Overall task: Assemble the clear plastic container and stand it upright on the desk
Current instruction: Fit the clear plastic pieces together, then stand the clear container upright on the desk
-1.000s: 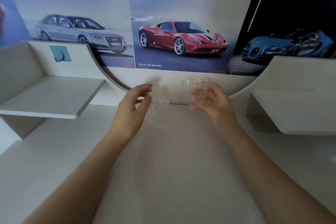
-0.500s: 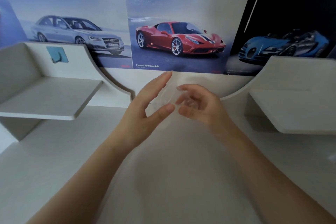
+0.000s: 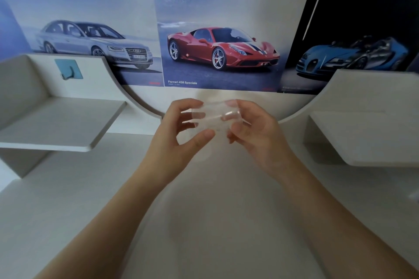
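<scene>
Clear plastic container (image 3: 214, 115), held above the counter (image 3: 215, 210) at frame centre, both hands' grip clamped on it: left hand (image 3: 179, 140), right hand (image 3: 256, 136). Looks light, thin, slippery; best held by its ends.

This looks like a home bedroom or study corner. A plain white desk (image 3: 68, 222) with built-in white side shelves (image 3: 59, 124) stands against a wall covered in glossy sports-car posters (image 3: 217, 36), and a small blue adhesive hook (image 3: 69, 70) is stuck on the desk's back panel.
</scene>
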